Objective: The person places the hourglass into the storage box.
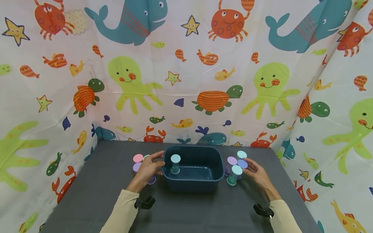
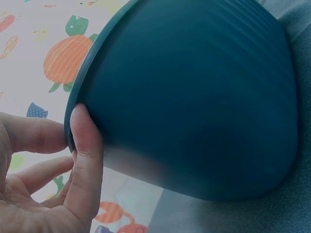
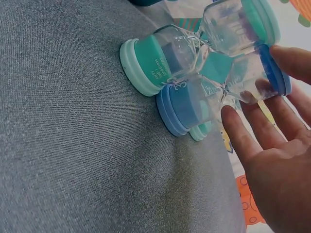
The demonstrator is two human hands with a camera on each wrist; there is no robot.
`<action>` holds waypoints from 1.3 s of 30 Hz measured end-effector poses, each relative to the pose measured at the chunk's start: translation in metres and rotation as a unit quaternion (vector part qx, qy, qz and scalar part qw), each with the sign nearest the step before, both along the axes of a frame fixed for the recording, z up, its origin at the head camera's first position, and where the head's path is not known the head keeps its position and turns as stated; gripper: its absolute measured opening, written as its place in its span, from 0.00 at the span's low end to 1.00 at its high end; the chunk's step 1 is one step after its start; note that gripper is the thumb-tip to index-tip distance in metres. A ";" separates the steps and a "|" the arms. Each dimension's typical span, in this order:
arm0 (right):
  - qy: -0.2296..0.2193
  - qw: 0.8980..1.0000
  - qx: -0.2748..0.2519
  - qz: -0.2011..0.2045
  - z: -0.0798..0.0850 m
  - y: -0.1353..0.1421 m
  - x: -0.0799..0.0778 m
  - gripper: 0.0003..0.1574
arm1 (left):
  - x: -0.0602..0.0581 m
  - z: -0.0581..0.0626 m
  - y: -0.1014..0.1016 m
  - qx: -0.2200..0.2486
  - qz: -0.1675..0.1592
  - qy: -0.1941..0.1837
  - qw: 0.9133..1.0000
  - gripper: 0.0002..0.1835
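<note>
My left hand (image 1: pixel 148 170) is at the left end of a dark blue plastic bin (image 1: pixel 192 184), pinching its rim between thumb and fingers in the left wrist view. Inside the bin, at its left, one mint-capped sand timer (image 1: pixel 175 164) stands upright. To the right of the bin my right hand (image 1: pixel 259 176) holds a blue-capped sand timer (image 3: pixel 182 109), its thumb at the top cap and fingertips at the glass. A teal sand timer (image 3: pixel 146 68) stands against the blue one. Purple (image 1: pixel 232 160) and mint (image 1: pixel 241 154) caps show behind them.
More sand timers, with pink (image 1: pixel 138 158) and purple (image 1: pixel 137 167) caps, stand left of the bin, partly hidden by my left hand. All rest on a grey cloth-covered table (image 1: pixel 186 213). A sea-animal curtain (image 1: pixel 186 90) hangs behind and at both sides.
</note>
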State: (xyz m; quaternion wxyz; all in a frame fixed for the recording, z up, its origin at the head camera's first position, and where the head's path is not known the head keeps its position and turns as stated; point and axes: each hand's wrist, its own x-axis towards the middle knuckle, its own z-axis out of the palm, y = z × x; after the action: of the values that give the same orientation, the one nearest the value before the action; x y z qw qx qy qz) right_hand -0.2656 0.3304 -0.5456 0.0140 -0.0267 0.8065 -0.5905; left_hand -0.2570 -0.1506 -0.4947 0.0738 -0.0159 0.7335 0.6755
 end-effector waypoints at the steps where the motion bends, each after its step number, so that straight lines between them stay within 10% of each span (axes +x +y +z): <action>1: -0.003 1.000 -0.006 0.002 -0.001 0.000 0.000 0.39 | 0.000 0.000 0.000 0.002 0.001 -0.002 1.000 0.28; 39: -0.005 0.998 0.025 -0.052 0.030 0.019 0.027 0.40 | -0.003 0.000 0.000 0.012 -0.003 0.000 1.000 0.28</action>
State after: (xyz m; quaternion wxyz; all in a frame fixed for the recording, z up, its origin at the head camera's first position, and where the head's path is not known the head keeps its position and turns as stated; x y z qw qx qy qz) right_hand -0.2390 0.3496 -0.5153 -0.0123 0.0188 0.8209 -0.5706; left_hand -0.2595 -0.1510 -0.4945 0.0758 -0.0124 0.7251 0.6843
